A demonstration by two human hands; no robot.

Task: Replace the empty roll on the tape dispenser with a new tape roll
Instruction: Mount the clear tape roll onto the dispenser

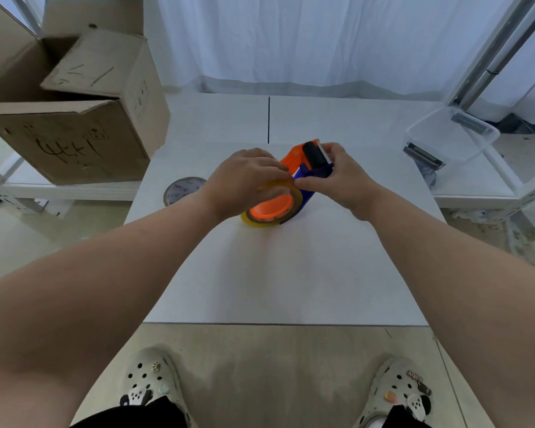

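An orange and blue tape dispenser [306, 168] lies on its side in the middle of the white table [275, 273]. A yellowish clear tape roll [292, 208] sits around its orange hub. My left hand [244, 177] curls over the top of that roll and grips it. My right hand [337, 174] holds the dispenser's blue frame, thumb against the roll side and fingers near the black roller and the cutter. A second, flat roll [183, 189] with a printed label lies on the table just left of my left wrist, partly hidden by it.
A large open cardboard box [74, 118] stands on a shelf at the left. A clear plastic bin [451, 137] sits at the right edge beside a metal frame. White curtains hang behind the table. My feet stand at the table's near edge.
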